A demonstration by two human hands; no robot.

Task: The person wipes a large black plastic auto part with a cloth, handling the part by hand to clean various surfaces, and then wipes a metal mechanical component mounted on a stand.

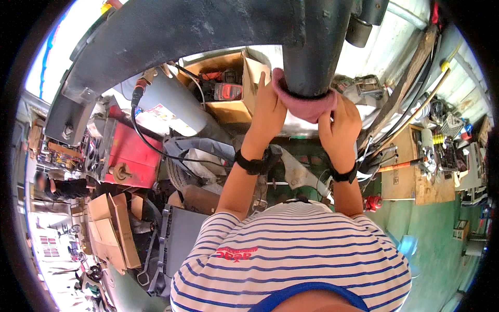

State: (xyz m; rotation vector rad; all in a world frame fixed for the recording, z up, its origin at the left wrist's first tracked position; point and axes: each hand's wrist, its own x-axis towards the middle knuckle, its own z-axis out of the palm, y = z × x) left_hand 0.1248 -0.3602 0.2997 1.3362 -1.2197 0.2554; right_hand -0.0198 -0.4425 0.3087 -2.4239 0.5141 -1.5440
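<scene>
A big dark grey curved tubular part (208,26) spans the top of the view, with a thick stub (312,67) pointing down toward me. Around the lower end of that stub bends a dull pink strip (306,106), cloth or abrasive sheet; I cannot tell which. My left hand (271,112) grips its left end, the index finger stretched upward. At the other end, my right hand (340,122) has its fingers closed on the strip. The strip seems to touch the stub's underside. Dark bands circle both my wrists.
Behind my left hand stands an open cardboard box (228,111) with red-and-black tools. A black hose (136,125) hangs from a fitting on the left, near a red cabinet (136,151). Cardboard (112,234) lies lower left. At right are a wooden board (400,177) and leaning poles (416,73).
</scene>
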